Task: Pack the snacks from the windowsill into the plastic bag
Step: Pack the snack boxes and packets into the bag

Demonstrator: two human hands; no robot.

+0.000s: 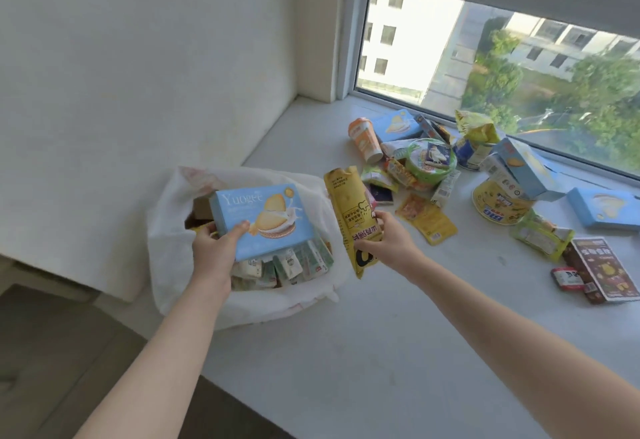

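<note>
A white plastic bag [173,217] lies open on the left end of the windowsill [346,352], with several small packets inside. My left hand [214,251] grips a light blue biscuit box [263,220] over the bag's mouth. Just right of the bag, my right hand [388,241] holds a long yellow snack pouch [353,210] upright above the sill. More snacks lie in a heap by the window: an orange cup [363,139], a green bowl [429,161], a yellow noodle bowl [498,206] and other blue boxes [606,208].
The window pane [519,68] runs along the far edge of the sill. A brown box [606,270] and a small red packet [566,278] lie at the right. A white wall rises on the left; the sill's front edge drops to a dark floor [69,369].
</note>
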